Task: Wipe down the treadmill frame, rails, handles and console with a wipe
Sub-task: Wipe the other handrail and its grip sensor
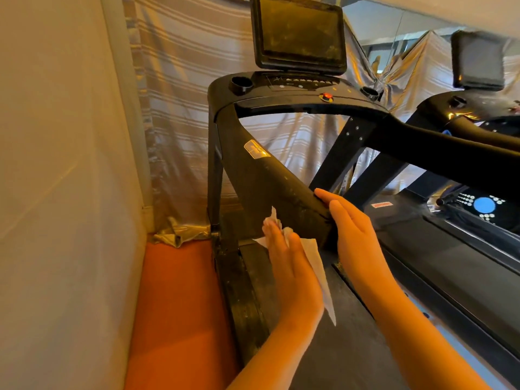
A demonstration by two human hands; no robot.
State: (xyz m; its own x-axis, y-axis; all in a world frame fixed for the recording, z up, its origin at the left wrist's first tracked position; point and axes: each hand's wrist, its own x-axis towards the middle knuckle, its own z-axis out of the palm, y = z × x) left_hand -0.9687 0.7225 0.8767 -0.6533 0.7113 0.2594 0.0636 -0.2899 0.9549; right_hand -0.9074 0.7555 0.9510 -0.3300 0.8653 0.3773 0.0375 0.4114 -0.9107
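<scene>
A black treadmill fills the view, with a dusty left handrail (270,190) sloping down toward me from the console (298,88) and its dark screen (299,35). My left hand (292,266) presses a white wipe (315,257) flat against the outer side of the handrail's lower end, fingers straight. My right hand (351,229) rests on the end of the same handrail, fingers curled over its top edge. Part of the wipe hangs down below my left palm.
A beige wall (62,192) stands close on the left, a striped curtain (183,80) hangs behind. The orange floor (180,305) shows beside the side rail (242,291). The running belt (351,347) lies below; a mirror (464,108) on the right reflects the treadmill.
</scene>
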